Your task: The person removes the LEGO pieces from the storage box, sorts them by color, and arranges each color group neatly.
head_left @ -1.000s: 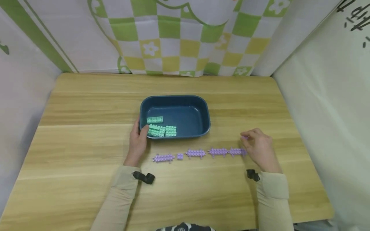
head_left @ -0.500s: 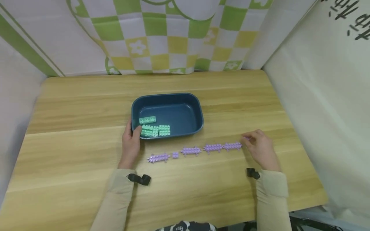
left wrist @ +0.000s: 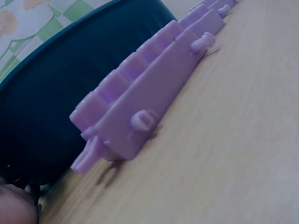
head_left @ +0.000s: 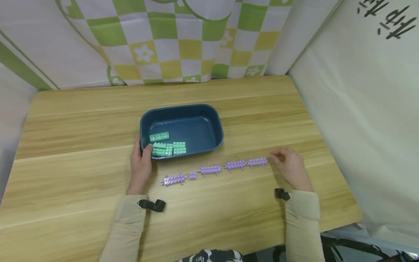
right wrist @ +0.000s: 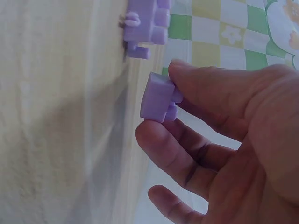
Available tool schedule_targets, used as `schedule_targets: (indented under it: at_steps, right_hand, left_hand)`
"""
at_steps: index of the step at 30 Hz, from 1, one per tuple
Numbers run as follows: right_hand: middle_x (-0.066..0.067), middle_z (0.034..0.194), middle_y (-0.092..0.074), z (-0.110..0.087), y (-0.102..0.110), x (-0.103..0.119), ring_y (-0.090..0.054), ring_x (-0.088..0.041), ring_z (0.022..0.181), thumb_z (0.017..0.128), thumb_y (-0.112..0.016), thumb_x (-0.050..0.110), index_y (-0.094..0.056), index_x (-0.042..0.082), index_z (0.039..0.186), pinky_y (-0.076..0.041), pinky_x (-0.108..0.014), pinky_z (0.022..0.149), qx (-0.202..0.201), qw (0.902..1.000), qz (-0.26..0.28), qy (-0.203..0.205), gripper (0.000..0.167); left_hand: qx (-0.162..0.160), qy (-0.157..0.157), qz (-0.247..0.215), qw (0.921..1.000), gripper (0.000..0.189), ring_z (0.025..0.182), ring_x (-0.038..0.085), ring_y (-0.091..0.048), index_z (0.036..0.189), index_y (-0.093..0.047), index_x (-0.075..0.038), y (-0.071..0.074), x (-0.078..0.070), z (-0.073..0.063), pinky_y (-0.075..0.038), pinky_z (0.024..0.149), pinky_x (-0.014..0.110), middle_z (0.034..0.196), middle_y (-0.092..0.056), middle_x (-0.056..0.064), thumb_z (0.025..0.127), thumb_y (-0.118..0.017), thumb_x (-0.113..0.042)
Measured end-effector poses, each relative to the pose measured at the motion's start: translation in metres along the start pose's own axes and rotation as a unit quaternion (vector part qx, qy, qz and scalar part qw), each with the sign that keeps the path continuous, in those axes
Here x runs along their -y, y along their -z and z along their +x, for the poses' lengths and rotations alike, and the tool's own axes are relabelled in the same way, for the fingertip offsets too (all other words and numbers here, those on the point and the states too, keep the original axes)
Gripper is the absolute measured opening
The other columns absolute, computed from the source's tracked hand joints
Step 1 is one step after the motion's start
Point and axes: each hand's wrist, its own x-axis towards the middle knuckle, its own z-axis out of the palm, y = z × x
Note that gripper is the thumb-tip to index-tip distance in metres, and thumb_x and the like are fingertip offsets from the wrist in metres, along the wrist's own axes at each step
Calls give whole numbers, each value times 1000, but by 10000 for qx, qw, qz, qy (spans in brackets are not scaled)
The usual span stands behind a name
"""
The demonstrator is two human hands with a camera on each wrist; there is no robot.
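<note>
My left hand (head_left: 140, 169) grips the front left corner of a dark blue plastic bin (head_left: 199, 133), its thumb over the rim. Several mint-green building bricks (head_left: 168, 149) lie at the left of the bin. In front runs a row of purple building bricks: long bricks with side pegs (head_left: 210, 170) and a small square one (head_left: 192, 175). At the row's right end, my right hand (head_left: 289, 165) pinches a small purple brick (right wrist: 156, 98) between thumb and fingers. In the right wrist view this brick is apart from the last long brick (right wrist: 142, 21), its studs facing the palm.
The wooden table (head_left: 209, 218) carries the bin and the row. A checked green, yellow and white cloth (head_left: 190, 47) hangs behind its far edge. White sheeting (head_left: 370, 109) borders the right side. Each wrist wears a black camera mount (head_left: 157, 205).
The head view has turned, so everything appears further left. My right hand has moved from over the row's last long brick to just beyond its end. The left hand keeps its grip on the bin.
</note>
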Motion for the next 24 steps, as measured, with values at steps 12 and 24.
schedule_targets:
  at_steps: [12,24]
  right_hand:
    - [-14,107,-57,3,-4,-1,-56,-32,96,99,-57,26,-65,3,109,-52,-48,80,143,9996,138,-182,27]
    - [-16,104,-56,3,-8,-2,-56,-31,91,98,-59,24,-66,0,106,-53,-45,75,96,9996,-42,-250,27]
  left_hand:
    - [20,15,-38,10000,55,144,9,-20,154,-24,-23,1,0,1,-20,118,28,159,-23,-6,103,-44,-25]
    - [31,-25,-11,10000,55,144,9,-21,154,-24,-23,0,0,0,-20,118,28,158,-24,-6,103,-44,-25]
